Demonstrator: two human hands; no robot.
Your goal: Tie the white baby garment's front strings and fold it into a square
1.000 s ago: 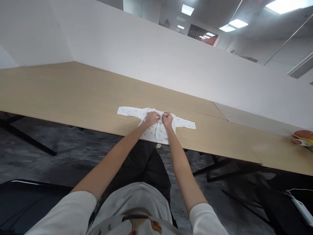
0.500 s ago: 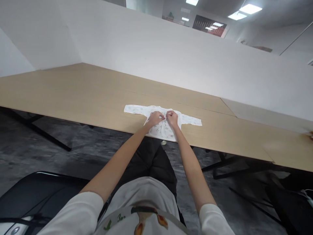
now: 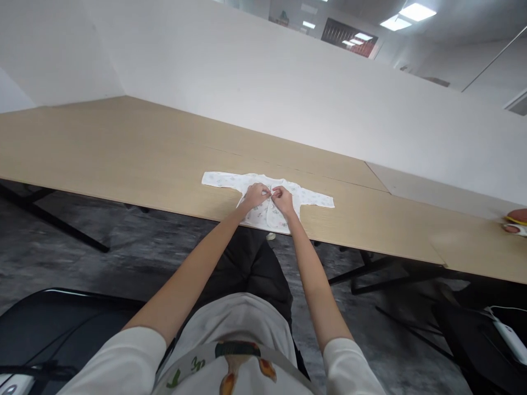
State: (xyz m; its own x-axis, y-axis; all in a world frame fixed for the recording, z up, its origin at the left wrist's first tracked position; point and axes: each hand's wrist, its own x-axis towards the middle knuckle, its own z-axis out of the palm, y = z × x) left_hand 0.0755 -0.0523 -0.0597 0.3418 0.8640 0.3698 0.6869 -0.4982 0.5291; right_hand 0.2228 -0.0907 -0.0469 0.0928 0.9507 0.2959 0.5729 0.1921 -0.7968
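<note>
A small white baby shirt (image 3: 269, 217) with a scattered print lies front up near the table's front edge, both long sleeves spread sideways. My left hand (image 3: 256, 195) rests on its upper front, thumb and fingertips pinching the cloth along the front opening. From the other side, my right hand (image 3: 282, 199) pinches the opposite edge of that opening. The fingertips of both hands nearly meet at the middle of the chest. Whatever small fastener may lie between them is hidden by the fingers.
The long wooden table (image 3: 123, 148) runs along a white partition (image 3: 247, 82). Reddish-brown items (image 3: 516, 219) stand at its far right end. A black chair (image 3: 69, 323) is at my lower left, and another dark seat (image 3: 473, 329) holds a white device (image 3: 510, 339) at right.
My right hand's fingertips have come closer to the left hand's at the shirt opening. The view has shifted slightly, bringing more of the table's right end into sight.
</note>
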